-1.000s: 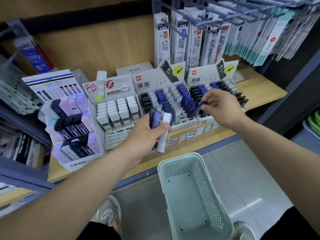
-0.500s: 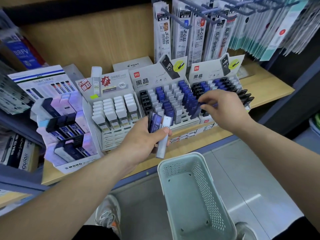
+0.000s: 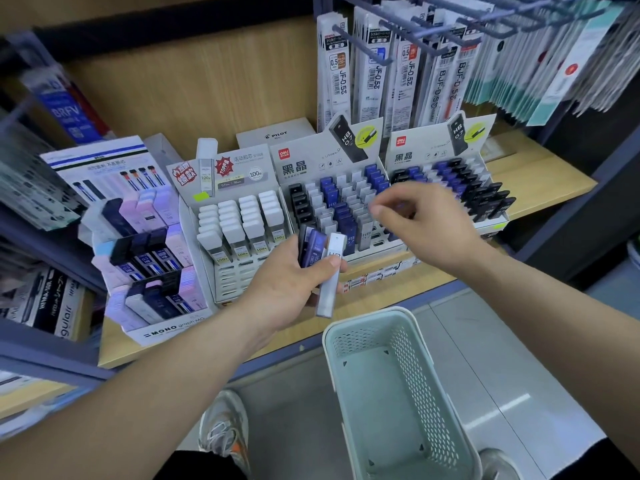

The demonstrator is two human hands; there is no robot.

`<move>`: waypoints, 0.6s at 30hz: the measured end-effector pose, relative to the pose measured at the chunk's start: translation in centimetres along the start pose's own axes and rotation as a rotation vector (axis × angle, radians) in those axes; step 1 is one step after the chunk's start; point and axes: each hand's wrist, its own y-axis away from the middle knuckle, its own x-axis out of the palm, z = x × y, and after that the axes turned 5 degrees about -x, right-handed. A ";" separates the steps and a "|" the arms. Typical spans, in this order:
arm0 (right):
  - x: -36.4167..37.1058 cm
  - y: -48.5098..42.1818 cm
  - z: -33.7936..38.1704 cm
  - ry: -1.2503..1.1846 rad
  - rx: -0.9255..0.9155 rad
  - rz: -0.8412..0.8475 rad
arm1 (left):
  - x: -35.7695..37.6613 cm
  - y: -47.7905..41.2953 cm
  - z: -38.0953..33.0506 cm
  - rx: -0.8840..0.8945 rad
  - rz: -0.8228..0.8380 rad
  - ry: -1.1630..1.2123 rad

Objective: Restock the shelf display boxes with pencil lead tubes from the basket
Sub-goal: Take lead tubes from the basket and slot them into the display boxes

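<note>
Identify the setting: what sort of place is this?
Most likely a stationery shop aisle: refill packs hang on peg hooks, branded display boxes of pencil lead tubes sit on a wooden shelf, with a basket below.

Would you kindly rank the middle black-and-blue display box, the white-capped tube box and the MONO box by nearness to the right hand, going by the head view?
1. Middle display box, directly beneath the right hand.
2. White-capped tube box, next along to the left.
3. MONO box, far left on the shelf.
</note>
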 end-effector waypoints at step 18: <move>-0.2 0.5 1.5 -0.662 0.267 0.109 | -0.1 -0.5 0.2 -0.023 0.010 0.002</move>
